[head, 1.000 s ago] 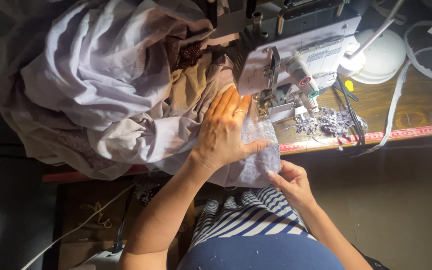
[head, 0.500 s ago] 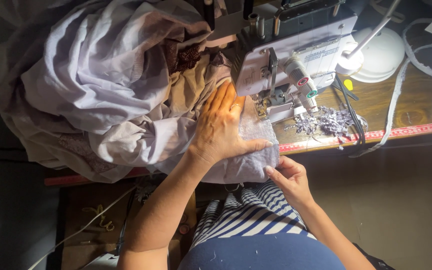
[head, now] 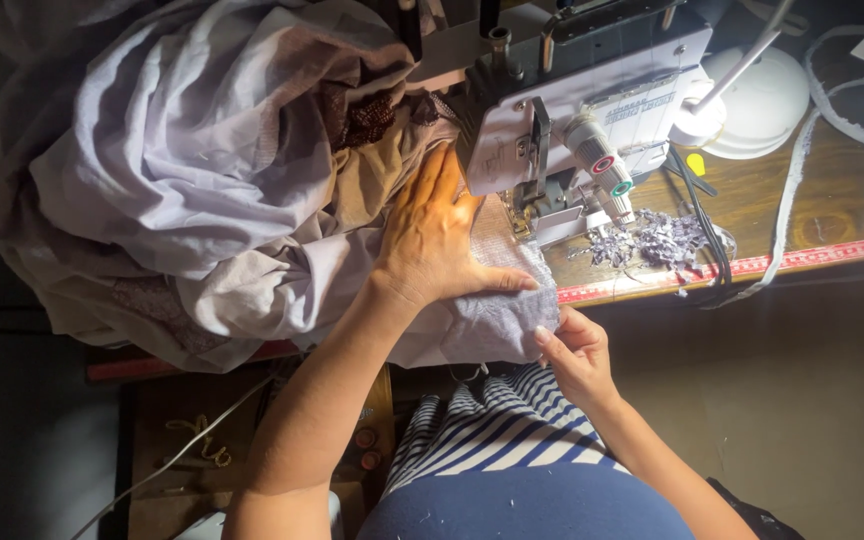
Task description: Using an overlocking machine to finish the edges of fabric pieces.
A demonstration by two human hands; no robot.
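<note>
Cloth axis: the lavender fabric piece runs lengthwise from the desk's near edge up toward the sewing machine, its far end at the presser foot.
Cloth place: it lies on the wooden desk, its near end hanging over the red measuring strip.
Left hand: the left hand lies flat on the cloth, fingers stretched and close together toward the machine, thumb spread along the cloth.
Right hand: the right hand is below the desk edge, pinching the cloth's hanging corner.
Beside: a big heap of pale fabric lies left of the left hand; fabric scraps lie right of the machine.
Hidden: the needle area is shadowed and hard to make out; the white lamp is cut by glare.
</note>
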